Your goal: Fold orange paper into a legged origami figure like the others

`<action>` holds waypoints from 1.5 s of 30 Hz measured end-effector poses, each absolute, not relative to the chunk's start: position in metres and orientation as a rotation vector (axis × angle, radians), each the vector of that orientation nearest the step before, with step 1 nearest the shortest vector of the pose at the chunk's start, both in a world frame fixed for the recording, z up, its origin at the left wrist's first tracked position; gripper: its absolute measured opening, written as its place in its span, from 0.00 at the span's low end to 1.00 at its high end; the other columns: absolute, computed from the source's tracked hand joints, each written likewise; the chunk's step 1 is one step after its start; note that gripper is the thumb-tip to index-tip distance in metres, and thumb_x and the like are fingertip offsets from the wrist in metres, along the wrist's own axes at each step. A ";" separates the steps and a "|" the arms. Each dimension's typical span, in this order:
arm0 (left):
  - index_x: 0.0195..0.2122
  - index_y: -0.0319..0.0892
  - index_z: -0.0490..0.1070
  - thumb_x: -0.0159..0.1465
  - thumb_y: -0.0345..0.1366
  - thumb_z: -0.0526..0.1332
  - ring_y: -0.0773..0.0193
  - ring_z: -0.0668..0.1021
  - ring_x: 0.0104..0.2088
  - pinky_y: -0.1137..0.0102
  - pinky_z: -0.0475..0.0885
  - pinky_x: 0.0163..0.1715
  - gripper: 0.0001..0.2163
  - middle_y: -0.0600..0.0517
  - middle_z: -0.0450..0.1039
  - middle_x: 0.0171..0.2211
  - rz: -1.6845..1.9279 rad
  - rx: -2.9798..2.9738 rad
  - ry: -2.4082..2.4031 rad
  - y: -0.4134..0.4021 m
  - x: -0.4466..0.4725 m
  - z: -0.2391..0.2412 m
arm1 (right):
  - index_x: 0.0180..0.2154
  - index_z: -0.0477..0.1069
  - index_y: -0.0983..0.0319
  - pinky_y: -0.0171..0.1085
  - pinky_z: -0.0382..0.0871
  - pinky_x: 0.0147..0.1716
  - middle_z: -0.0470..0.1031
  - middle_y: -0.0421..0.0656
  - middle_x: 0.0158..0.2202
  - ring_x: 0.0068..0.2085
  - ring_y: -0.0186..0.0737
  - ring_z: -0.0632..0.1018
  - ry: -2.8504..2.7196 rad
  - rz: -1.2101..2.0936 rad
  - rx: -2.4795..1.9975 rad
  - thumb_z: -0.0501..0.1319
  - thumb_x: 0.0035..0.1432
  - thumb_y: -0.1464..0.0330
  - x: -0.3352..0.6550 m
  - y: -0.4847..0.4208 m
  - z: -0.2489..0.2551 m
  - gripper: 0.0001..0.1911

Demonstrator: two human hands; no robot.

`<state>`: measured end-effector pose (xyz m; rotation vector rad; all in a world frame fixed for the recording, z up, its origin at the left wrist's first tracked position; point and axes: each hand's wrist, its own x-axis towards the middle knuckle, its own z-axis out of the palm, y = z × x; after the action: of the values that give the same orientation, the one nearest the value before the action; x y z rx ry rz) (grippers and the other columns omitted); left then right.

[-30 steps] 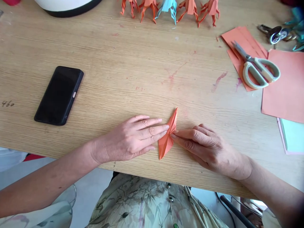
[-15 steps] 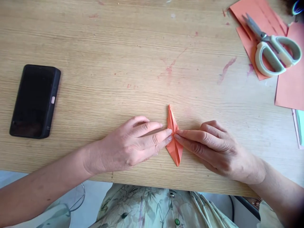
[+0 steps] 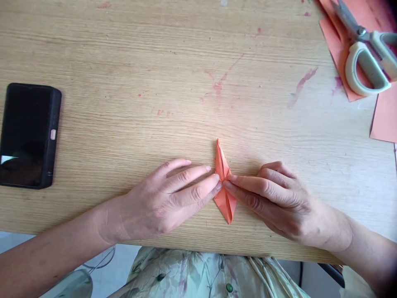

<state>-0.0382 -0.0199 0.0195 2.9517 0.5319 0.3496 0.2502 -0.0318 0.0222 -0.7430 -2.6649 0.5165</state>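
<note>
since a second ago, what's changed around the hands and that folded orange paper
The pointed, folded orange paper has turned counterclockwise: its far tip leaned right, now left. The left hand has its fingers slightly more spread. The view shifted, so the black rectangular phone appears farther left. Unchanged: left hand and right hand both touching the paper; pale-handled metal scissors on orange paper sheets.

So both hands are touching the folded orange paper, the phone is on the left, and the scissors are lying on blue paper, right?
Nearly! The paper sheets under the scissors are orange, not blue, as the head view shows. The left hand and right hand touch the folded paper; the phone is on the left.
</note>
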 end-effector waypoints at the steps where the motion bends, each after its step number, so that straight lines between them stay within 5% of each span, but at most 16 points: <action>1: 0.58 0.38 0.72 0.71 0.28 0.60 0.53 0.72 0.62 0.56 0.72 0.60 0.16 0.47 0.71 0.62 0.353 2.948 0.535 -0.020 -0.038 0.019 | 0.58 0.71 0.69 0.45 0.67 0.37 0.79 0.50 0.52 0.35 0.39 0.74 -2.666 0.518 -0.741 0.51 0.70 0.79 0.250 -0.032 0.022 0.20; 18: 0.56 0.40 0.71 0.72 0.28 0.58 0.53 0.75 0.60 0.55 0.70 0.59 0.13 0.47 0.75 0.59 0.442 2.859 0.689 -0.032 -0.032 0.019 | 0.63 0.65 0.66 0.43 0.66 0.43 0.77 0.51 0.54 0.42 0.42 0.75 -2.705 0.320 -0.737 0.56 0.69 0.77 0.249 -0.041 0.019 0.22; 30: 0.53 0.40 0.71 0.72 0.30 0.55 0.57 0.77 0.56 0.58 0.69 0.60 0.11 0.45 0.78 0.52 0.462 2.677 0.724 -0.024 -0.026 0.026 | 0.63 0.65 0.67 0.45 0.63 0.41 0.78 0.50 0.48 0.38 0.44 0.74 -2.778 0.170 -0.762 0.49 0.70 0.76 0.241 -0.046 0.018 0.22; 33: 0.56 0.40 0.70 0.73 0.38 0.56 0.52 0.74 0.59 0.57 0.69 0.59 0.14 0.41 0.73 0.56 0.494 2.619 0.968 -0.011 -0.009 0.023 | 0.63 0.65 0.67 0.45 0.63 0.41 0.77 0.50 0.49 0.37 0.44 0.74 -2.757 0.190 -0.770 0.50 0.69 0.76 0.241 -0.046 0.017 0.23; 39: 0.73 0.41 0.47 0.69 0.58 0.55 0.36 0.48 0.73 0.41 0.49 0.68 0.39 0.34 0.47 0.73 0.319 2.565 1.065 0.018 0.012 0.012 | 0.63 0.65 0.68 0.46 0.62 0.41 0.77 0.51 0.52 0.37 0.44 0.72 -2.709 0.217 -0.747 0.49 0.68 0.77 0.241 -0.045 0.012 0.24; 45: 0.73 0.45 0.48 0.71 0.51 0.55 0.41 0.46 0.74 0.43 0.46 0.69 0.33 0.38 0.45 0.74 0.129 2.576 0.908 0.023 0.004 0.022 | 0.61 0.67 0.69 0.46 0.62 0.42 0.77 0.51 0.50 0.38 0.44 0.73 -2.691 0.289 -0.747 0.48 0.68 0.77 0.242 -0.044 0.012 0.23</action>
<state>0.0043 0.0230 0.0225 2.5764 0.9078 0.1288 0.2422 -0.0436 0.0116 -0.7466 -2.6909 0.2894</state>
